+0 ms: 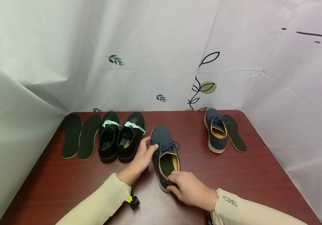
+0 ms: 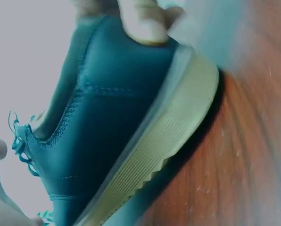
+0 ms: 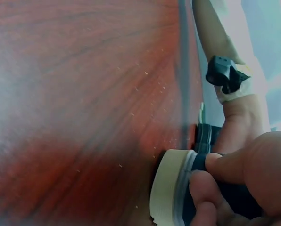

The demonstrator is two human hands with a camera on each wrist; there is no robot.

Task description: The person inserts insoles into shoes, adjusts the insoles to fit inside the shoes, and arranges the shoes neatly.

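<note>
A navy lace-up shoe [image 1: 161, 136] is held mid-table, toe away from me. Its tan-lined opening shows a dark insole [image 1: 166, 164] inside. My left hand [image 1: 142, 157] grips the shoe's left side near the laces, thumb on top. At the heel, my right hand [image 1: 191, 189] pinches the collar, its thumb outside and fingers over the edge. The left wrist view shows the shoe's side and pale ridged sole [image 2: 178, 127] tilted above the wooden surface. In the right wrist view, the right fingers close on the heel, with the sole edge [image 3: 168, 188] beside them.
A matching navy shoe [image 1: 218, 142] stands back right, next to a dark insole [image 1: 235, 134]. Left of my hands are two black shoes [image 1: 108, 153] with mint laces and two dark insoles [image 1: 87, 139]. White printed sheeting [image 1: 149, 47] surrounds the reddish-brown table [image 1: 248, 178].
</note>
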